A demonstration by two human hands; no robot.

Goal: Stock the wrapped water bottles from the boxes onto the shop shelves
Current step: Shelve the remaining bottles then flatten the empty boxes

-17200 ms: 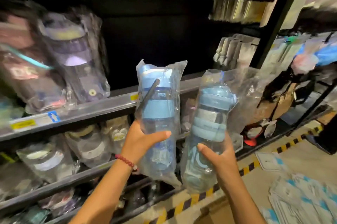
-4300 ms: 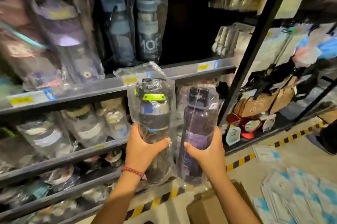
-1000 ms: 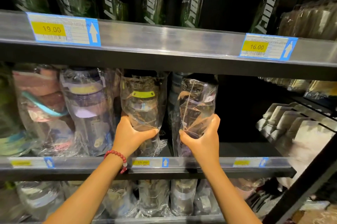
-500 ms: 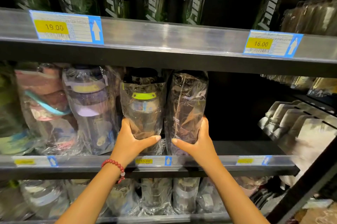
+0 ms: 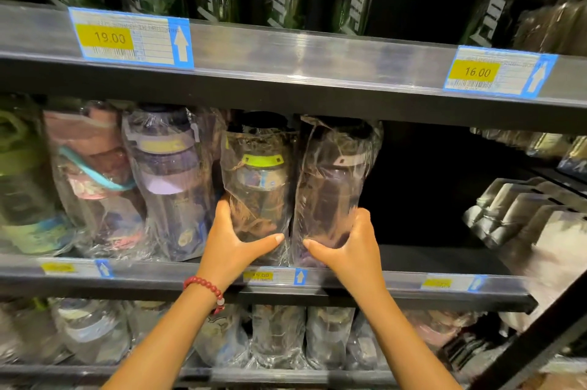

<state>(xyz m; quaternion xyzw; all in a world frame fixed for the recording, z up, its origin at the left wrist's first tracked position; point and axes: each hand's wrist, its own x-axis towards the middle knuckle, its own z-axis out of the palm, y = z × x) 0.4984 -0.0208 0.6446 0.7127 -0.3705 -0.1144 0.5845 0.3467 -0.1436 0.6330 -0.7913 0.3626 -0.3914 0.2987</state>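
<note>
Both wrapped bottles stood upright on the middle shelf (image 5: 413, 265), long axes vertical, caps up under the shelf above. The left hand (image 5: 233, 242) gripped the green-collared bottle (image 5: 259, 186) low down; the right hand (image 5: 351, 243) gripped the dark bottle (image 5: 332, 186) just beside it. Each bottle lay directly ahead of its own grip, toward the shelf's back.

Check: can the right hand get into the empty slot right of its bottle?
Probably yes. The right hand grips the dark bottle beside that dark gap on the shelf; nothing visible stands in the gap, but the hand must let go first.
</note>
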